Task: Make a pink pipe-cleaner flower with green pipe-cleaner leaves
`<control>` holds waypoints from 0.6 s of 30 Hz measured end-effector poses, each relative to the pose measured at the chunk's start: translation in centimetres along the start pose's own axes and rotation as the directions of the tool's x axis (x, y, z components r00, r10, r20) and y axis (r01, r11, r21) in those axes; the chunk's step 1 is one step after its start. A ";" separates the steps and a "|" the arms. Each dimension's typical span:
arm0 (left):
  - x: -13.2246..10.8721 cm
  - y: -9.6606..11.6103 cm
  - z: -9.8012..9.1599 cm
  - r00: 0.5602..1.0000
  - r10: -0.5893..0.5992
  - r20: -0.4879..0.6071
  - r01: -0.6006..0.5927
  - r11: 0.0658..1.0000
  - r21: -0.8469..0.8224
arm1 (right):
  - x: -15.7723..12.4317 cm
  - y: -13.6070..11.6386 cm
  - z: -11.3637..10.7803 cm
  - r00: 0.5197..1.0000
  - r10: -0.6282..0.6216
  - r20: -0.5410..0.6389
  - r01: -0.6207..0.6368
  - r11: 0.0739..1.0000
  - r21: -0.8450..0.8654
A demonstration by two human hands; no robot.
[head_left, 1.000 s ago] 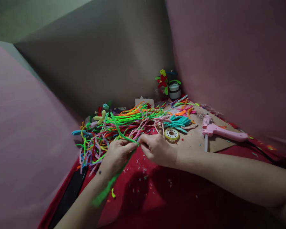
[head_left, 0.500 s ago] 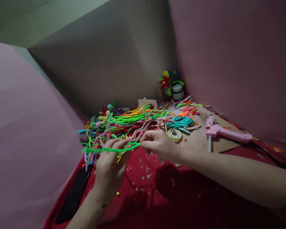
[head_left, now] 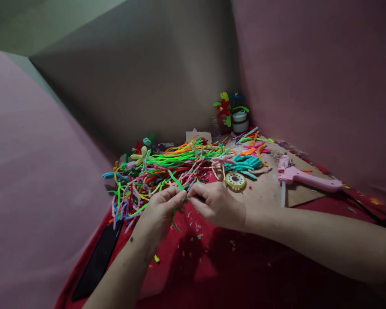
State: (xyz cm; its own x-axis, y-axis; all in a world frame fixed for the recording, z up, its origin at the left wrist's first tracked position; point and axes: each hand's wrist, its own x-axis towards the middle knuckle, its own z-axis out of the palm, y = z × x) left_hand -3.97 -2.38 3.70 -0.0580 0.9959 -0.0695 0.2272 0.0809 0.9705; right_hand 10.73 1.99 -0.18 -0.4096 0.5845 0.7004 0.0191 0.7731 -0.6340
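My left hand (head_left: 161,210) and my right hand (head_left: 217,204) meet fingertip to fingertip over the red cloth (head_left: 231,266), both pinched on one green pipe cleaner (head_left: 176,182). The green stem is bent: one end sticks up and left above my fingers, another part hangs below them. Just beyond my hands lies a big heap of pipe cleaners (head_left: 167,167) in green, orange, pink and blue.
A pink glue gun (head_left: 304,178) lies on a brown cardboard sheet (head_left: 270,189) at the right, with a tape roll (head_left: 235,180) and teal pieces (head_left: 244,164) beside it. A pipe-cleaner flower (head_left: 224,107) and white jar (head_left: 240,122) stand in the corner. A black flat object (head_left: 98,262) lies at the left edge.
Half a second ago the green pipe cleaner lay stretched out level to the left across my left hand. Now it is folded up between both hands' fingertips, which have come together.
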 end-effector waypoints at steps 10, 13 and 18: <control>-0.1 1.8 -0.3 0.896 0.353 -0.270 -0.178 0.842 0.509 | 1.4 0.6 -0.2 0.806 0.422 0.415 -0.587 0.657 0.472; 0.6 1.7 -0.9 0.912 0.335 -0.237 -0.161 0.823 0.545 | 1.4 1.2 -0.2 0.810 0.426 0.403 -0.585 0.628 0.512; 0.8 1.6 -0.9 0.895 0.430 -0.119 -0.181 0.593 0.784 | 1.6 1.6 -0.2 0.785 0.442 0.435 -0.619 0.525 0.584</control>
State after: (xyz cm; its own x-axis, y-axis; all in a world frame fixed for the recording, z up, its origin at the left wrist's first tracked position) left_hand -4.53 -1.52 5.41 -0.0700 0.9211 0.3829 0.9077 -0.1004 0.4074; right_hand 10.30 4.22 -0.06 -0.7093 0.6933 0.1269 -0.2690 -0.0998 -0.9580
